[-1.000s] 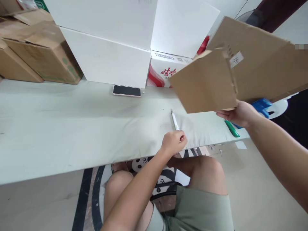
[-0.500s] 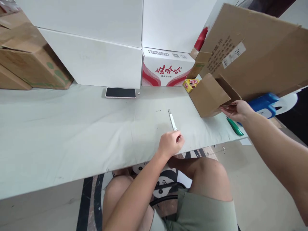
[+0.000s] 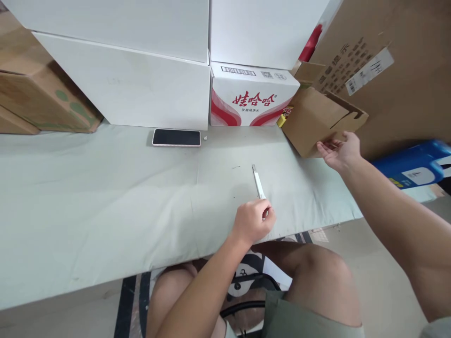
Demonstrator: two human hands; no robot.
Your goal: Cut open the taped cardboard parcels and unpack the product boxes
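My left hand point(image 3: 254, 219) is closed in a loose fist near the front edge of the table. A white utility knife point(image 3: 258, 182) runs out from under its curled fingers, the tip pointing away from me; the end of the handle is hidden. My right hand point(image 3: 340, 151) reaches to the right, palm turned up and fingers spread, at the lower side of a small brown cardboard box point(image 3: 312, 117). The fingertips appear to touch the box. Its near flap, with a notched edge, stands up behind the thumb.
A phone point(image 3: 176, 137) lies by white boxes point(image 3: 155, 89). A white-and-red carton point(image 3: 254, 101) stands at the back, a yellow packet point(image 3: 282, 120) beside it. Brown cartons point(image 3: 52, 89) are left. A large cardboard sheet point(image 3: 416, 84) and a blue bottle point(image 3: 412, 164) stand right.
My right hand has let go of the small box's flap and opened against its side; the box has shifted back. The view has moved slightly. The green-handled item is no longer visible.
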